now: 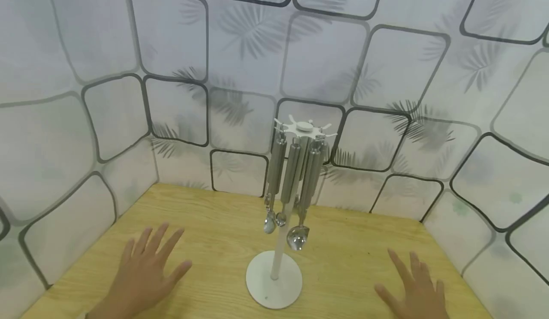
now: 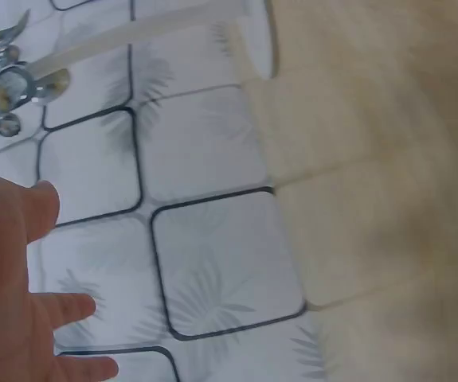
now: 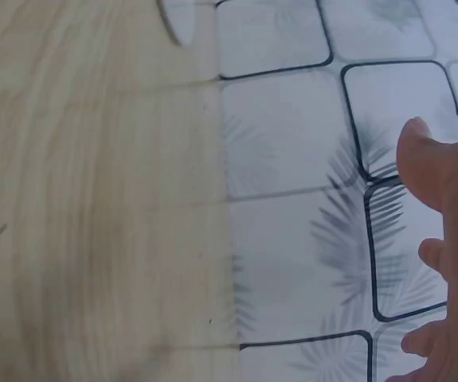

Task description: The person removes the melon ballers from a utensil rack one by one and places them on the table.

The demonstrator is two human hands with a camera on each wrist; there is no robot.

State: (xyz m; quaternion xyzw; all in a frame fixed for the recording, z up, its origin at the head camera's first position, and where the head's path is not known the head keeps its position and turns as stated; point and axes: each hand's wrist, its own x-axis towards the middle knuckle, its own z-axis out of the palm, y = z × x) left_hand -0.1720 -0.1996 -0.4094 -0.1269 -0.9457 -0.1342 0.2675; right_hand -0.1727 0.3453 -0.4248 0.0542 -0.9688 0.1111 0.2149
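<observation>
A white utensil stand (image 1: pixel 274 279) with a round base and a hooked top stands upright in the middle of the wooden table. From its hooks hang several metal-handled kitchen utensils (image 1: pixel 293 173), among them a ladle (image 1: pixel 298 238) with a round shiny bowl. To the left of the stand, my left hand (image 1: pixel 143 271) is over the table with its fingers spread, holding nothing. My right hand (image 1: pixel 413 288) is on the other side, nearer the right edge, its fingers also spread and free of any object. In the left wrist view the utensil ends (image 2: pixel 9 87) appear beyond the thumb.
The pale wood table (image 1: pixel 206 242) is enclosed at the back and both sides by white walls (image 1: pixel 244 61) patterned with dark rounded squares and grey leaves. The stand's top rises in front of the back wall.
</observation>
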